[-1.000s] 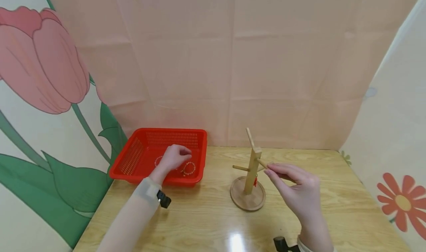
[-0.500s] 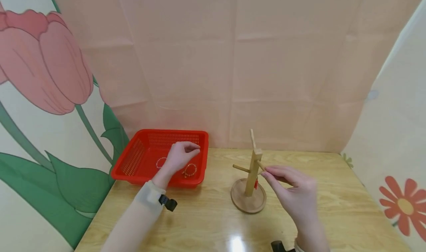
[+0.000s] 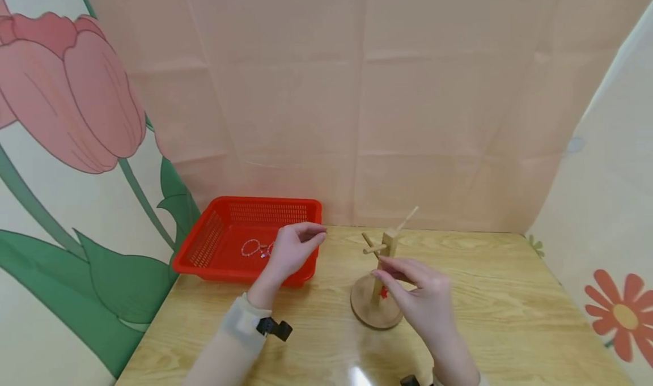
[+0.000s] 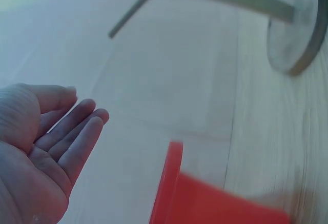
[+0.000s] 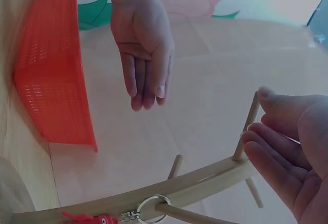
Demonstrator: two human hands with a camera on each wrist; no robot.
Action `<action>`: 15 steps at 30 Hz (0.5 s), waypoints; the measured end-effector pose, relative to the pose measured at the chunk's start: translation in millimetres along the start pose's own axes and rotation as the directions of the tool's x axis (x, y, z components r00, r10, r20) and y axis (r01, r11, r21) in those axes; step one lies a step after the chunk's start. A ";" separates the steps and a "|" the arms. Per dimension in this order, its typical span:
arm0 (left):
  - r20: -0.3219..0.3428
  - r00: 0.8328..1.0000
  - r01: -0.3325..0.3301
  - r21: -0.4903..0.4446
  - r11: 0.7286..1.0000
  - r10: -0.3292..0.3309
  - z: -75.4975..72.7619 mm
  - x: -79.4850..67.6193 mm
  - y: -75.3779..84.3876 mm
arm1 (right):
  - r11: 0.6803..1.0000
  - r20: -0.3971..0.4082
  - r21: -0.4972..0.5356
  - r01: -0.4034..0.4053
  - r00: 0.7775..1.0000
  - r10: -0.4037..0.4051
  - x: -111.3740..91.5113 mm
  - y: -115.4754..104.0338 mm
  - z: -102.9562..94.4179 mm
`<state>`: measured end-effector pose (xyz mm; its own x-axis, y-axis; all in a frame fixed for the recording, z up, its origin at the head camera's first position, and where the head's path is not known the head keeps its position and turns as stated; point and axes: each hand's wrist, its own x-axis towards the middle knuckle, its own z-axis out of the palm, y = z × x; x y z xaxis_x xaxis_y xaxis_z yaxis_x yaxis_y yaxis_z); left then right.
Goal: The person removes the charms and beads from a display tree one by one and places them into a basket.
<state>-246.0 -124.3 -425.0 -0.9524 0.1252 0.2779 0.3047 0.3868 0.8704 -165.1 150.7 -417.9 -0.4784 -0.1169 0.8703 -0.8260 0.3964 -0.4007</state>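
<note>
My left hand (image 3: 296, 253) hovers over the right rim of the red plastic basket (image 3: 204, 270), fingers extended and nothing in them; its palm shows in the left wrist view. My right hand (image 3: 420, 289) is at the wooden peg stand (image 3: 389, 244), which has a round base (image 3: 364, 306). In the right wrist view, its thumb and fingertips are right at the end of an upper peg (image 5: 248, 119), with a gap between them. A keychain with a red figure (image 5: 95, 219) hangs by its ring (image 5: 154, 198) on a lower peg (image 5: 197, 216).
Beaded bracelets (image 3: 250, 247) lie in the basket, one partly hidden behind my left hand. The wood-grain table (image 3: 316, 340) ends at a pink backdrop (image 3: 433, 119). A tulip-printed panel (image 3: 87, 102) stands on the left and a flower-printed one (image 3: 624, 317) on the right.
The stand has turned, so its pegs point in new directions. My right hand has moved left with it, and my left hand has moved right to the basket's rim.
</note>
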 end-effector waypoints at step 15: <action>0.067 0.994 -0.078 -0.176 0.981 0.091 52.7 -28.4 6.6 | 0.990 -0.098 -0.097 -0.098 0.991 0.089 10.9 17.2 -29.5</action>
<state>-216.9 -77.2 -448.6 -0.9185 0.2210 0.3279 0.3730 0.2092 0.9039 -175.6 183.1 -406.9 -0.5183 0.0082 0.8552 -0.7421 0.4926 -0.4545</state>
